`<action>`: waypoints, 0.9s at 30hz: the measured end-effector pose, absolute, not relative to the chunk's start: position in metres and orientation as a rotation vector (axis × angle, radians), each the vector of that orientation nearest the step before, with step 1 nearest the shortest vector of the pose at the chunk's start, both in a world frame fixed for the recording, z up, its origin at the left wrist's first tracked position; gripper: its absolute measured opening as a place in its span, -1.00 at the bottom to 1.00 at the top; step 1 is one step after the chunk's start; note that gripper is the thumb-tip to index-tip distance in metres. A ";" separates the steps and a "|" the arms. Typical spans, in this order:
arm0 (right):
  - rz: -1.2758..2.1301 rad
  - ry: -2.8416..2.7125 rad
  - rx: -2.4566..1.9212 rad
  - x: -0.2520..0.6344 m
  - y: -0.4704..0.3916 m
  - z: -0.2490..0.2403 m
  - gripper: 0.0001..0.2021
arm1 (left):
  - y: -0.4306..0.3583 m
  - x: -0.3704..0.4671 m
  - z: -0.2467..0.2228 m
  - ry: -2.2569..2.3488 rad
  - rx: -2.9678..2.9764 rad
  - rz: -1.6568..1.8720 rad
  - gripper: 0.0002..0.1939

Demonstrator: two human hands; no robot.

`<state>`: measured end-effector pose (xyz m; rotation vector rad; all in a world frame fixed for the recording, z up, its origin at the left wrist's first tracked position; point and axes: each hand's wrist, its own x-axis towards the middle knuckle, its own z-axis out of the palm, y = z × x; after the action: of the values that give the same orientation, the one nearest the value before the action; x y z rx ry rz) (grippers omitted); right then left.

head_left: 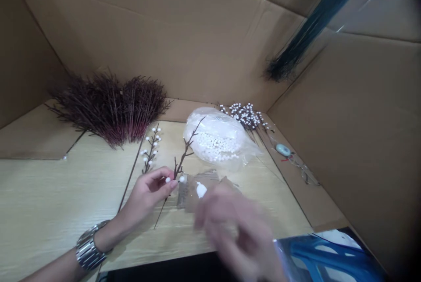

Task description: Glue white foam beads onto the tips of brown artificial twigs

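My left hand (156, 190), a metal watch on its wrist, pinches a brown artificial twig (183, 159). Two white berry beads (182, 179) show on the twig beside my fingertips, and its upper branches are bare. My right hand (233, 225) is smeared by motion in front of a small cardboard piece (191, 203); whether its fingers hold anything is hidden in the blur. On that cardboard lies a white blob (201, 190), perhaps glue. Left of the held twig, another twig (151, 150) with several white beads rests on the table.
A clear plastic bag (213, 137) of white beads lies beyond my hands. Bare dark twigs (112, 106) are heaped at back left, beaded twigs (246, 115) at back right. Cardboard walls (164, 32) surround the table. Glasses (307, 174) and a pale-blue oval object (283, 150) lie right.
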<state>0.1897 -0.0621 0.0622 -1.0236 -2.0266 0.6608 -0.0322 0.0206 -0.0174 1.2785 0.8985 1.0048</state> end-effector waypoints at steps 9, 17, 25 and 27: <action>0.254 -2.200 -1.924 0.284 0.088 0.014 -0.75 | 0.015 -0.028 -0.007 0.836 1.223 0.963 -0.83; 0.309 -2.256 -1.967 0.278 0.110 0.009 -0.82 | 0.016 -0.031 -0.004 0.781 1.196 0.955 -0.77; 0.574 -2.157 -1.299 0.238 0.059 0.082 -0.81 | 0.008 -0.035 -0.008 0.687 1.077 0.849 -0.70; 0.751 -1.940 -1.143 0.230 0.054 0.101 -0.87 | 0.007 -0.034 -0.006 0.665 1.071 0.823 -0.67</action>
<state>0.2304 0.0540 0.1013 -1.1431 -1.9399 0.7513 -0.0337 0.0073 -0.0064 1.0712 0.6647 0.8234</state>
